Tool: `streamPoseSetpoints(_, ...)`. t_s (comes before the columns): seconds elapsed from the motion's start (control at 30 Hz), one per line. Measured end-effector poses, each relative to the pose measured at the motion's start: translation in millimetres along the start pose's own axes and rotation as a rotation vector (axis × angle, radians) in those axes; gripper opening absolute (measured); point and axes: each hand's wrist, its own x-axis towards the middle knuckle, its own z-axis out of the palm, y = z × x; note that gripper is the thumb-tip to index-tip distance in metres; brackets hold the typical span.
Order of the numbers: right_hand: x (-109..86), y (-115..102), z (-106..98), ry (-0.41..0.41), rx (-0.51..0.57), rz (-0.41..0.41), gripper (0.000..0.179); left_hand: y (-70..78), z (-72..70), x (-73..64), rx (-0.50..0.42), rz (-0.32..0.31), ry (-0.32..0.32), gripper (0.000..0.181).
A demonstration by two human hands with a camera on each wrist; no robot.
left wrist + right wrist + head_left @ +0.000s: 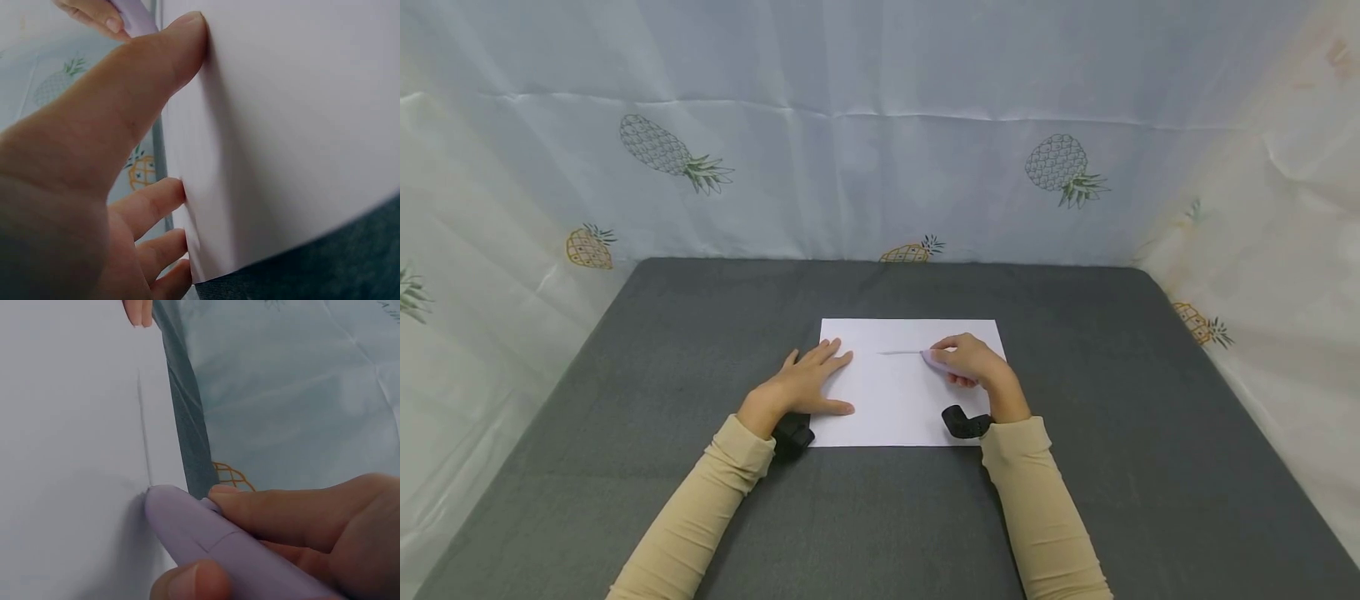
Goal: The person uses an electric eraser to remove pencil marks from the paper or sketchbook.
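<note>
A white sheet of paper (887,417) lies on the dark grey table. My left hand (802,385) rests on its left side, fingers and thumb spread and pressing on the sheet. My right hand (973,360) grips a lilac utility knife (212,540), thumb on its small slider and fingers curled round the body. The knife's tip touches the paper at the right end of a thin straight line (144,428), which looks like a slit. The blade itself is too small to make out. In the left wrist view, the left thumb (162,56) lies against the paper.
The dark grey table (715,333) extends around the sheet on all sides. Behind and beside it hangs a pale curtain (865,183) printed with pineapples. Black devices (962,422) sit at both wrists, close to the paper's near edge.
</note>
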Motion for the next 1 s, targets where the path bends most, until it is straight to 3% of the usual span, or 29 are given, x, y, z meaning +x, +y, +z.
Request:
streamPoseSetpoints(0.17,-4.1,-0.8,-2.6,-0.016,-0.022,0.024,0.041,0.6,-0.5,-0.2,0.001,0.005,0.003,0.089)
streamPoseSetpoints(0.47,0.5,-0.5,2.6,0.026,0.027,0.004,0.041,1.8,-0.9,0.5,-0.004,0.007,-0.001,0.089)
streamPoseSetpoints(0.7,-4.8,-2.5,-1.4,0.005,-0.033,0.019,0.041,1.2,-0.9,-0.3,0.002,0.009,0.008,0.089)
streamPoseSetpoints(1.0,-0.6,-2.1,3.7,0.027,0.021,0.008,0.041,1.0,-1.1,0.0,0.000,0.009,0.013,0.089)
